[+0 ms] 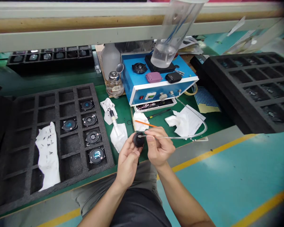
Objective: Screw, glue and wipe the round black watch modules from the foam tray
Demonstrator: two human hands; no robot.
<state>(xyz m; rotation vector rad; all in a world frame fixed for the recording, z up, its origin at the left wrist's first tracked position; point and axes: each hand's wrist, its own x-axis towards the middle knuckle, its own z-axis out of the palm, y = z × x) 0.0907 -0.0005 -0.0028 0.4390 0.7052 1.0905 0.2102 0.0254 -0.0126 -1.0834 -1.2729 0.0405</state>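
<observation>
My left hand (129, 159) grips a round black watch case (139, 139) by its edge, above the front edge of the table. Pinched in the fingers of my right hand (159, 146) is a clear thin tube (191, 136), whose tip touches or nearly touches the face of the case. The tube loops back to the front of a blue and white box (161, 90) with a knob and a small display. Just beyond my hands lie an orange stick (145, 123) and a white wipe (140, 119).
On the left, a black foam tray (59, 138) holds several round watch parts and a spotted white cloth (48, 157). A glass alcohol bottle (115, 85) and a syringe (114, 118) stand and lie near the box. Another foam tray (241, 75) is at right; a shelf bar (85, 34) crosses above.
</observation>
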